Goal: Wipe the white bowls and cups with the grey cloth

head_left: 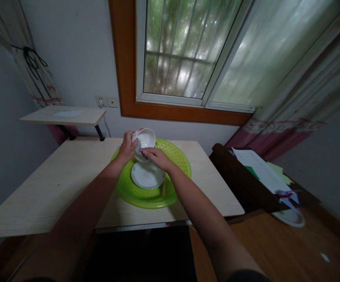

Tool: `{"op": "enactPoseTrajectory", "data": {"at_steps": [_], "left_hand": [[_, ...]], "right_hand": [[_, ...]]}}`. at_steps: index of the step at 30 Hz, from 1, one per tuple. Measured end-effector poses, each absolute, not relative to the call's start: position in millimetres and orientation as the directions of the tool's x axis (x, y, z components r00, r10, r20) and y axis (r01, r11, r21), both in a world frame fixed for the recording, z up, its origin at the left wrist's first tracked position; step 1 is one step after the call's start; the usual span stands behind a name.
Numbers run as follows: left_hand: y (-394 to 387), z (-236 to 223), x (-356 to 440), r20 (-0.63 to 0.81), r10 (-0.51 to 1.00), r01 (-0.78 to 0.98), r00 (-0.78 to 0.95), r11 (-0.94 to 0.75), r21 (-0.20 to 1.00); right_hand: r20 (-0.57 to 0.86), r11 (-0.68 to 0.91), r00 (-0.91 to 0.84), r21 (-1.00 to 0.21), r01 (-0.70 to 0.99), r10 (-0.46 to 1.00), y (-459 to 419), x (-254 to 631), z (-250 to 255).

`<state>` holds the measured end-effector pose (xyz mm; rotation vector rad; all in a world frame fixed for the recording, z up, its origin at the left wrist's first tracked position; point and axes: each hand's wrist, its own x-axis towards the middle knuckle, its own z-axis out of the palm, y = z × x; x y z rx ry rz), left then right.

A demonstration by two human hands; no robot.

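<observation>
My left hand [128, 147] is closed on the rim of a white bowl [147, 137], which is tilted so that its inside faces me. My right hand [157, 156] is at the bowl's lower edge, its fingers bent over a small dark grey thing, too blurred to name. Another white rounded dish [140, 158] shows partly below the bowl, mostly hidden by my fingers. Nearer me, a white plate [148, 176] lies in a bright green plastic basin [146, 203]. A thin wooden stick, perhaps chopsticks [163, 188], lies right of the plate, partly behind my right forearm.
The basin stands on a pale wooden table [70, 184]. A small raised shelf [44, 115] with a paper on it is at the back left. Behind are a wall and a barred window [181, 58]. To the right, a dark brown piece of furniture [240, 184] bears papers [258, 170].
</observation>
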<state>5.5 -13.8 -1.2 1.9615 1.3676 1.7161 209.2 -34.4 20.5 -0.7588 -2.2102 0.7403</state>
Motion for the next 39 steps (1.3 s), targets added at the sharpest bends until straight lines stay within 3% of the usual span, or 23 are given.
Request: {"op": "enactPoseTrajectory", "data": {"at_steps": [7, 10, 13, 20, 25, 31, 39], "left_hand": [[-13, -3, 4, 0.686, 0.722, 0.505, -0.094, -0.559, 0.658], [-12, -3, 3, 0.687, 0.719, 0.496, -0.099, -0.563, 0.661], [-12, -3, 3, 0.686, 0.722, 0.509, -0.092, -0.558, 0.655], [-16, 0, 6, 0.680, 0.730, 0.519, -0.064, -0.558, 0.648], [-17, 0, 9, 0.667, 0.739, 0.436, -0.094, -0.571, 0.695], [-15, -3, 12, 0.647, 0.757, 0.350, -0.091, -0.584, 0.732], [-10, 2, 8, 0.497, 0.864, 0.153, -0.085, -0.481, 0.863]], "right_hand": [[0.504, 0.744, -0.564, -0.293, 0.600, 0.654, -31, 210, 20], [0.504, 0.743, -0.579, -0.218, 0.633, 0.641, -33, 208, 20], [0.465, 0.771, -0.621, -0.290, 0.567, 0.631, -34, 205, 18], [0.358, 0.667, -0.688, -0.703, 0.247, 0.632, -31, 210, 15], [0.366, 0.627, -0.658, -0.750, 0.209, 0.658, -29, 207, 13], [0.496, 0.765, -0.597, -0.525, 0.372, 0.631, -27, 200, 13], [0.426, 0.789, -0.699, -0.060, 0.612, 0.575, -40, 212, 32]]}}
